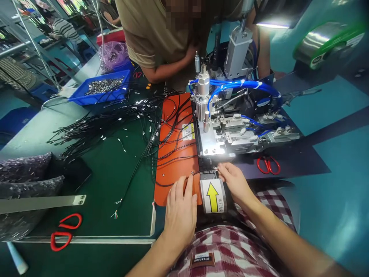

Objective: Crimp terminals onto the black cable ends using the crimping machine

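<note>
My left hand (181,206) is over the near end of the orange plate (175,150), its fingers closed round a black cable (163,185). At the front edge of the metal machine (213,140), my right hand (232,179) pinches the small metallic end of a cable (215,169). Below that spot is a white label with a yellow arrow (212,196). Several black cables cross the orange plate from a large bundle (106,119) on the green mat (109,173).
A person (161,38) stands across the machine. Red-handled scissors (268,164) lie right; another red-handled pair (65,232) lies front left. A blue tray (79,96) holds small metal parts. A wire spool (319,44) is upper right.
</note>
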Motion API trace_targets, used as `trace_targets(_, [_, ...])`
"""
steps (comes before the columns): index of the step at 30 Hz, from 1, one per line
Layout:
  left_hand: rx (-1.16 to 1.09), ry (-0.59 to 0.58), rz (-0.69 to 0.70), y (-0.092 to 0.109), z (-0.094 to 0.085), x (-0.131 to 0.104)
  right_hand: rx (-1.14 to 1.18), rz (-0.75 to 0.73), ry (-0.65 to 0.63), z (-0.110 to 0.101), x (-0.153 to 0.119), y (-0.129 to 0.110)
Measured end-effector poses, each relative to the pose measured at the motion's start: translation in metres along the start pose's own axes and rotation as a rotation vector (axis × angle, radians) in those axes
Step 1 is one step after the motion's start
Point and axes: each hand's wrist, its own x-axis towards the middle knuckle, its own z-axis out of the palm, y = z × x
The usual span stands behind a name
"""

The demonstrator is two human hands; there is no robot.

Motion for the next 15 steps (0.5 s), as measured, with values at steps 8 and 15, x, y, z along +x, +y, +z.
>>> trace_targets(8, [-0.06, -0.038, 0.099, -0.025, -0.005, 0.03, -0.015, -0.009, 0.008, 0.0, 0.0, 0.001])
trace_targets(15, [-0.091, 0.011, 0.107, -0.027, -0.001, 0.03, -0.026, -0.007, 0.069, -0.012, -0.003, -0.005])
